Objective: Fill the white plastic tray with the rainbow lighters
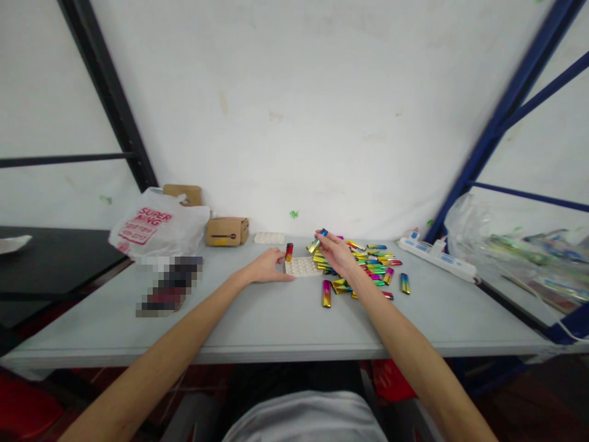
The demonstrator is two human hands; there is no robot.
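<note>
Now the right hand (335,250) is pinching a lighter (317,241) just above the white tray (304,267), its long axis tilting down-left, while the left hand (267,267) is lying open on the bench (276,319) at the tray's left edge.

bright, even, diffuse light washes the white wall (294,110) pale. shadows on the table (276,322) are faint. the metallic lighters (375,265) glint. wide-angle distortion bows the shelf posts (499,120) at the edges; a pixelated patch (168,285) blots the left; under the table is dim.

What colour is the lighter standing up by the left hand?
The lighter is red; head view.
</note>
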